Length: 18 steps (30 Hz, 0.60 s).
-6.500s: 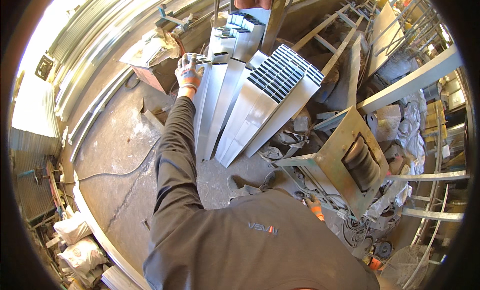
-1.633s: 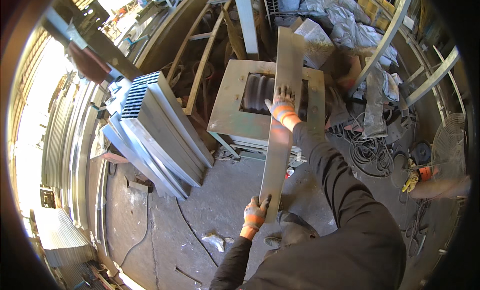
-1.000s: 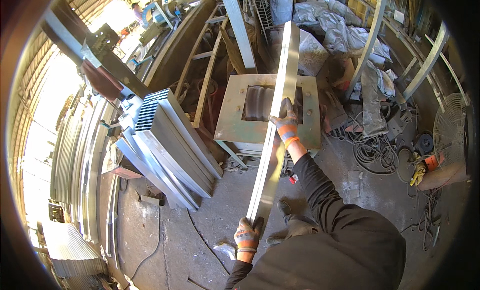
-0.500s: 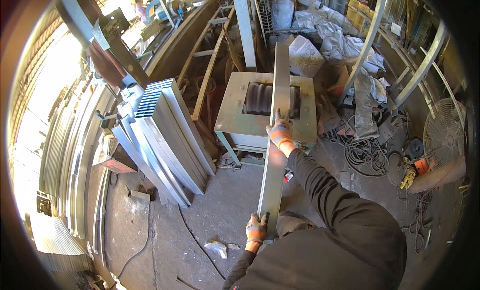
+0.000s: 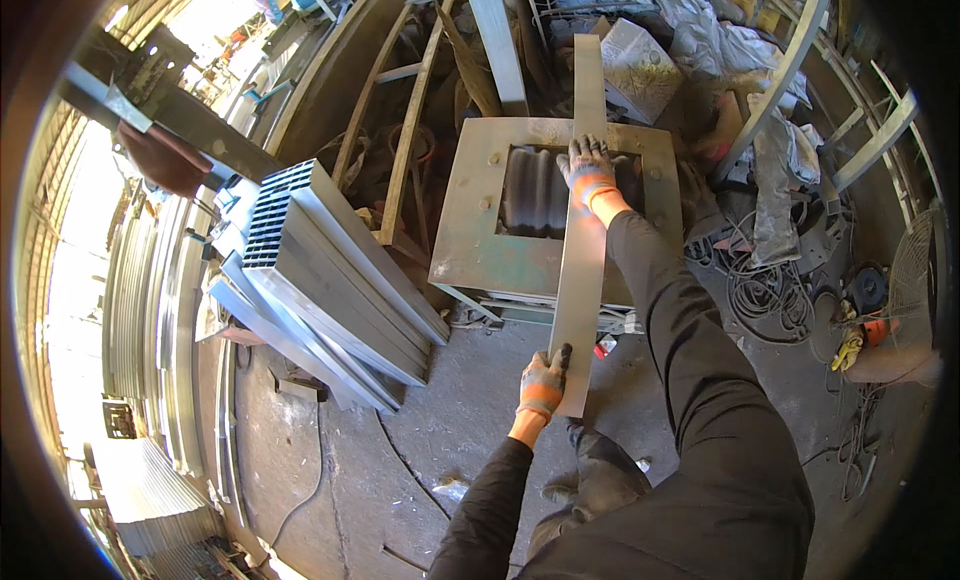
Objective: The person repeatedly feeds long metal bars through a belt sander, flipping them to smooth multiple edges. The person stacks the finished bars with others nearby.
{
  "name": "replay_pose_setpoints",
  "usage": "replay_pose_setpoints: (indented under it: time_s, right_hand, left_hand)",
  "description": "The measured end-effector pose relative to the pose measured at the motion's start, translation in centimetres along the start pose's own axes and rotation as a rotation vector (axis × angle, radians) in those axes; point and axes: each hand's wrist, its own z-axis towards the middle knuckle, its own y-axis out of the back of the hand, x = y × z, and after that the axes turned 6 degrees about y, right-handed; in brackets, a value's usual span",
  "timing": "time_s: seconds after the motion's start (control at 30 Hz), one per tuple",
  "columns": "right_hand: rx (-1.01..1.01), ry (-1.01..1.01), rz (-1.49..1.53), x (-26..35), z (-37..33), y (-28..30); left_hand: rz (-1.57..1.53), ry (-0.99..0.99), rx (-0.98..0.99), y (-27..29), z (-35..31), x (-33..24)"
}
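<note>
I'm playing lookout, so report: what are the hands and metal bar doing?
Left hand gripping near end of metal bar. Right hand on top, farther along. Machine beneath, contact unclear.

The right arm reaches forward, its grip palm-down with fingers spread, while the left grip clasps lower.

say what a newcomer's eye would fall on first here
Probably the long grey metal bar at centre, left hand at its near end, right hand farther up, both in orange and grey gloves. It visually overlaps a boxy greenish metal machine; to the left stands a bundle of silvery rectangular metal tubes.
</note>
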Motion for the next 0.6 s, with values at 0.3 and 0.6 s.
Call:
replay_pose_setpoints:
  time_s: [0.3, 0.6]
  right_hand:
    - [-0.079, 0.010, -0.087, 1.5, -4.8, 0.8]
    - [0.069, -0.055, -0.012, 12.5, -27.6, 8.9]
  left_hand:
    - [0.001, -0.045, 0.052, -0.7, -2.2, 4.2]
    - [-0.078, 0.231, 0.073, 1.8, -25.7, 15.3]
